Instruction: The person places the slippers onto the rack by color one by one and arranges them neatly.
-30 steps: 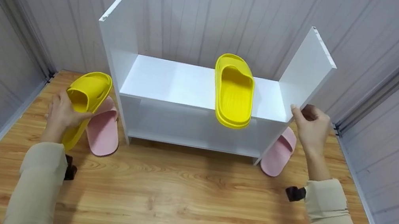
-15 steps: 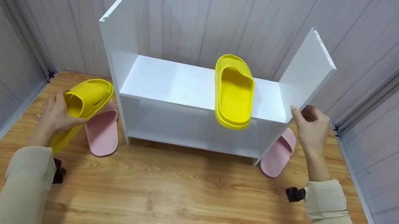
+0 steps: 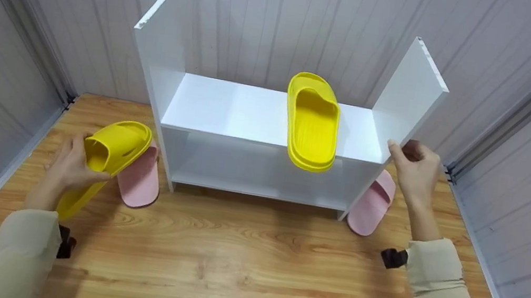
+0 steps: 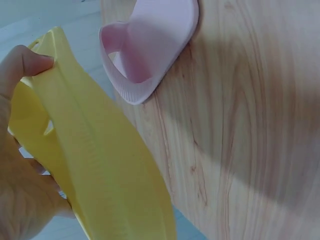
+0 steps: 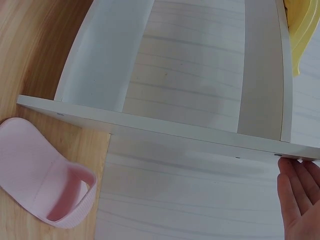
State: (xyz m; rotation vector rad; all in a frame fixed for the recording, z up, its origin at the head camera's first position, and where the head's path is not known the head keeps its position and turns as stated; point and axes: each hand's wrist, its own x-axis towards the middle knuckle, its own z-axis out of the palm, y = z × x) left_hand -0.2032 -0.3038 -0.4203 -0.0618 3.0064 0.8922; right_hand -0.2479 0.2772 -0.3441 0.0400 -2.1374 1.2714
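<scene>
My left hand [image 3: 68, 168] grips a yellow slipper [image 3: 125, 145] by its side, off to the left of a white shelf unit [image 3: 229, 108]. In the left wrist view the thumb presses the sole [image 4: 105, 150] while the fingers are on the far side. The slipper is tilted and partly covers a pink slipper [image 3: 140, 180] on the floor. Over on the right, my right hand [image 3: 416, 173] pinches the front edge of the unit's right side panel [image 3: 410, 94]. Another yellow slipper [image 3: 314, 130] lies on the upper shelf, its heel jutting over the front edge.
A second pink slipper [image 3: 368, 208] lies on the floor beside the unit's right side. The unit's side panels rise above the upper shelf, and a lower shelf [image 3: 259, 190] sits beneath. Pale panelled walls [image 3: 0, 75] enclose the wooden floor [image 3: 245, 274].
The left hand has moved down and to the left with the yellow slipper, whose toe has swung to the right over the pink one. The right hand stays on the panel.
</scene>
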